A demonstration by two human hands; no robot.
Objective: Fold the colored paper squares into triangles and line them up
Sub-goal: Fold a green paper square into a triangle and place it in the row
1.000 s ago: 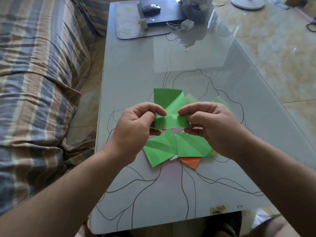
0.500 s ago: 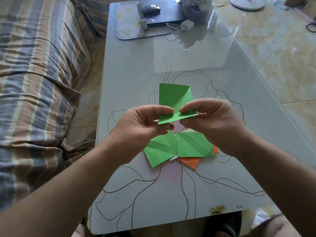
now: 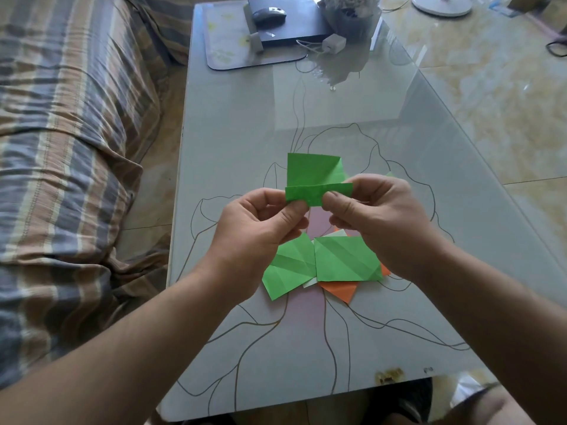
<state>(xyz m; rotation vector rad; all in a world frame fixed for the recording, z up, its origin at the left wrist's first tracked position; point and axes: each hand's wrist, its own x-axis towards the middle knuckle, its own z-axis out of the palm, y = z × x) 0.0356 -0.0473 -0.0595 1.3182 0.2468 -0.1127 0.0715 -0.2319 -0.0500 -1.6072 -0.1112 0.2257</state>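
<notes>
A green paper square (image 3: 313, 173) is held up in the air above the glass table (image 3: 233, 142), its near edge folded up into a narrow band. My left hand (image 3: 260, 228) pinches the band's left part and my right hand (image 3: 380, 216) pinches its right part. Below my hands, flat on the table, lie two creased green squares (image 3: 291, 266) (image 3: 345, 260) side by side. They overlap an orange paper (image 3: 342, 291) and a white paper (image 3: 310, 283), of which only corners show. A pale green paper tip (image 3: 390, 174) peeks out behind my right hand.
At the far end of the table stand a mouse pad (image 3: 227, 44), a dark laptop or box with a mouse (image 3: 269, 14) on it, a white charger (image 3: 333, 43) and a potted plant (image 3: 349, 13). A striped sofa (image 3: 67, 148) runs along the left. Tiled floor lies to the right.
The green paper has turned from slanted to upright and level, and its near edge is now folded up into a band. Both hands rose slightly and shifted their pinch onto that band.
</notes>
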